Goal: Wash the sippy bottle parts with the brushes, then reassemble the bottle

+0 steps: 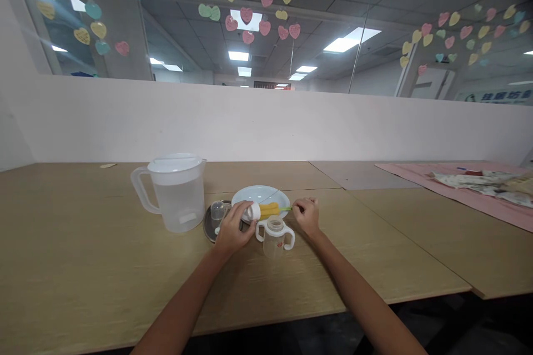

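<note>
My left hand [231,229] is closed round a small white piece [251,212], which looks like a bottle's cap or teat ring. A yellow sponge brush [269,209] pokes into that piece, and my right hand [306,215] pinches the brush's thin green handle. Both hands hover over the front edge of a pale blue plate [260,196]. Just in front stands a clear baby bottle with two white handles [275,236], open at the top. A small clear cap [217,212] sits on a dark round tray [208,227] by my left hand.
A clear plastic pitcher with a white lid [175,191] stands left of the tray. The wooden table [83,255] runs to a white partition wall at the back. A pink cloth with papers [478,186] lies at the far right. The table's front edge is close.
</note>
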### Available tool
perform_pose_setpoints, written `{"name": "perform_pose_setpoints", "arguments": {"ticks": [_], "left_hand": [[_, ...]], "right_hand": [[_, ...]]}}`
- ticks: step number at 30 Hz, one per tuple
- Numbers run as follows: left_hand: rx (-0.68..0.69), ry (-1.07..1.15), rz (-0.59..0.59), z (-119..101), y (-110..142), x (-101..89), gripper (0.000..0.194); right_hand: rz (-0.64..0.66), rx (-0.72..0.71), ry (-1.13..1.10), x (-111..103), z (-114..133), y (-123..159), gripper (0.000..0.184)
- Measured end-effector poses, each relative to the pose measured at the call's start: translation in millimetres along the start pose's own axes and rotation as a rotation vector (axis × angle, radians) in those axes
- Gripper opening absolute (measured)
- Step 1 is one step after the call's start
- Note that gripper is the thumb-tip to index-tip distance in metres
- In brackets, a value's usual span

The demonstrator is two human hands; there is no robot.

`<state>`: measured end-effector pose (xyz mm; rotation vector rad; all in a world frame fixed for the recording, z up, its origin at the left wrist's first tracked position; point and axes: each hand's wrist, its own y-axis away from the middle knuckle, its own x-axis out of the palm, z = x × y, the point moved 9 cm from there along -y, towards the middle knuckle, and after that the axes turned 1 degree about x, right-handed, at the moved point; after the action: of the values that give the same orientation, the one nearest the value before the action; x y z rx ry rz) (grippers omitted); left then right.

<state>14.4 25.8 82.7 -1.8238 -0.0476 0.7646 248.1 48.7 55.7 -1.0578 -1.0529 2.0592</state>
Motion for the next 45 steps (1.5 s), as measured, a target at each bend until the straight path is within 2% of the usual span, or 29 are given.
{"name": "perform_pose_setpoints", "arguments": {"ticks": [8,16,24,31,38,45], "left_hand": [[-0.057,-0.039,0.088,11.9,4.4,10.7,0.040],[-0.039,-0.064,0.094,10.3,5.0,10.8,0.042],[-0.018,-0.053,0.150,10.6,6.2,16.4,0.044],[-0.024,-0.055,0.129,12.5,6.9,15.3,0.044],[-0.022,-0.039,0.170,11.8,6.6,19.0,0.044],[-0.028,-0.009,0.117,6.7,3.4,10.7,0.044]], "right_hand": [[-0.096,0.053,-0.041,-11.6,-2.3,-0.3,0.019],[-0.052,-0.019,0.022,-9.0,5.7,-1.3,0.017],[-0.126,0.006,-0.011,-16.3,5.0,-2.1,0.015],[-0.051,-0.022,-0.002,-8.4,8.2,-2.6,0.017],[-0.080,0.024,-0.080,-12.3,4.1,-2.5,0.017],[-0.003,-0.009,-0.071,-2.0,10.0,-0.9,0.019]]}}
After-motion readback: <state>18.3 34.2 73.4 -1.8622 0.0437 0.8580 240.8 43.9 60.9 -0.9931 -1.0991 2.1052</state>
